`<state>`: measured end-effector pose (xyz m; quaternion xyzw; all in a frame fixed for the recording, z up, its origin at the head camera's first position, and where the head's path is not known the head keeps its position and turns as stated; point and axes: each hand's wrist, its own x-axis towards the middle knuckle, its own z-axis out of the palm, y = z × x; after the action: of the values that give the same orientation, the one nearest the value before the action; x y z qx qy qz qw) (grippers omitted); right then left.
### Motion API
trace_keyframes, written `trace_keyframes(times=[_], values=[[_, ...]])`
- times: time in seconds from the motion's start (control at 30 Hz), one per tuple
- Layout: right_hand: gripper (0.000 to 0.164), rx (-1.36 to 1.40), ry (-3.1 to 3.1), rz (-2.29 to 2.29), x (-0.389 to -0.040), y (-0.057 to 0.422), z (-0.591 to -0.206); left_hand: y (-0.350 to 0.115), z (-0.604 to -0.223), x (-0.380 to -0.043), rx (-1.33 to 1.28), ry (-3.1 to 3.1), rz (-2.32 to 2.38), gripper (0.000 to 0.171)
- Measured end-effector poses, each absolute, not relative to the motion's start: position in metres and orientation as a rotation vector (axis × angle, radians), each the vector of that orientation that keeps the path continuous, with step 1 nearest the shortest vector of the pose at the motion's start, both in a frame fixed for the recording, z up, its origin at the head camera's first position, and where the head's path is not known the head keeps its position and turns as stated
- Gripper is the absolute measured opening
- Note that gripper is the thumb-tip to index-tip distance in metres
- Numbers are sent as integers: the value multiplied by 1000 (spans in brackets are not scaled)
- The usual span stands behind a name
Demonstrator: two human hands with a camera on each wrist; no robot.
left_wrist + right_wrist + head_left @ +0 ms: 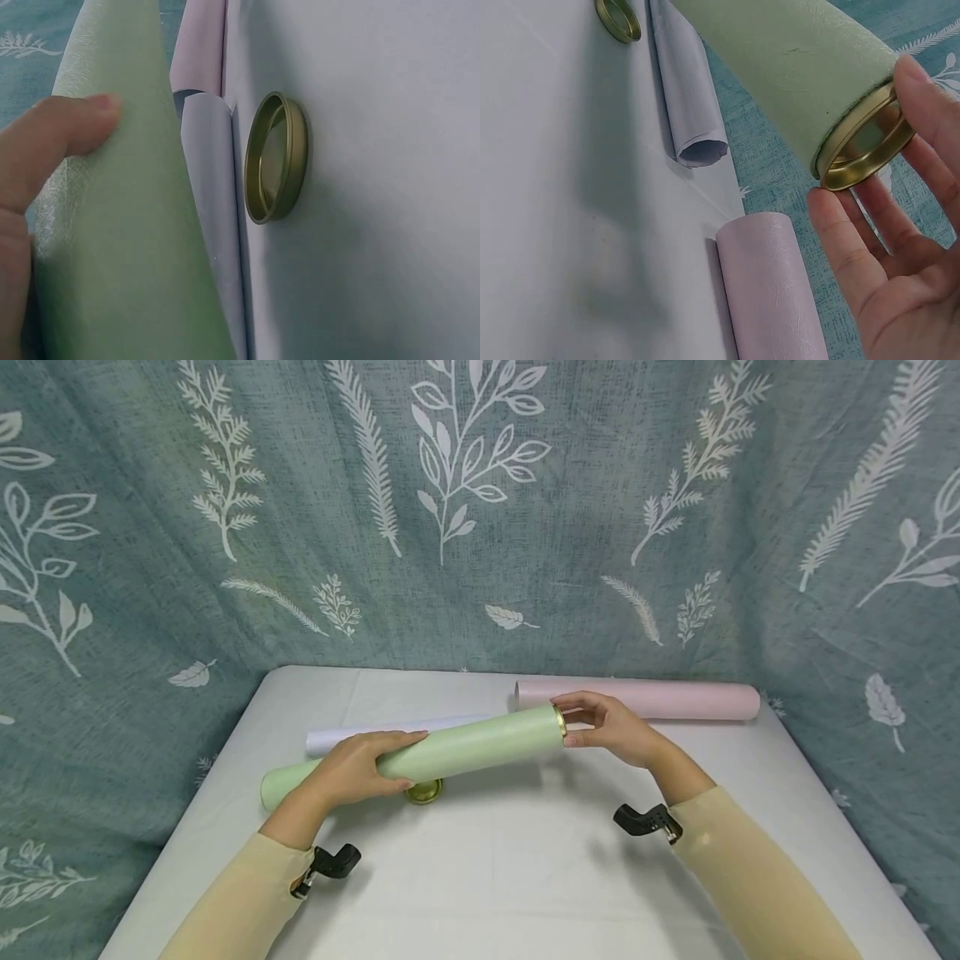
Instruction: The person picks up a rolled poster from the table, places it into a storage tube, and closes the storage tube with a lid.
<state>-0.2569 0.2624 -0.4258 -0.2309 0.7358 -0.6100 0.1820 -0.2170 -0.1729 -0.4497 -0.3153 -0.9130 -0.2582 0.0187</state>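
A long light-green cardboard tube [480, 747] is tilted over the table, its right end higher. My left hand [360, 770] grips it left of the middle, thumb on the near side and fingers over the top. At the raised end sits a gold metal lid [861, 172], open side facing out, its rim seated at the tube's edge. My right hand [611, 731] holds this lid by the rim with thumb and fingertips. A second gold lid [277, 157] lies on the table under the tube, partly hidden by it in the head view.
Behind the green tube lies a pale lavender paper roll [694, 90] with an open end. A pink tube [660, 700] lies along the back right edge of the white-covered table [495, 877]. A patterned teal curtain [480, 610] hangs around the table's back and sides.
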Motion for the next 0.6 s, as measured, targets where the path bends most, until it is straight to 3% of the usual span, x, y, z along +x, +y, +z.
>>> trace_keyframes(times=[0.6], values=[[59,-549,2069,-1808,-249,257,-427,-173,-443,-217,-944,-2886,-865,72]])
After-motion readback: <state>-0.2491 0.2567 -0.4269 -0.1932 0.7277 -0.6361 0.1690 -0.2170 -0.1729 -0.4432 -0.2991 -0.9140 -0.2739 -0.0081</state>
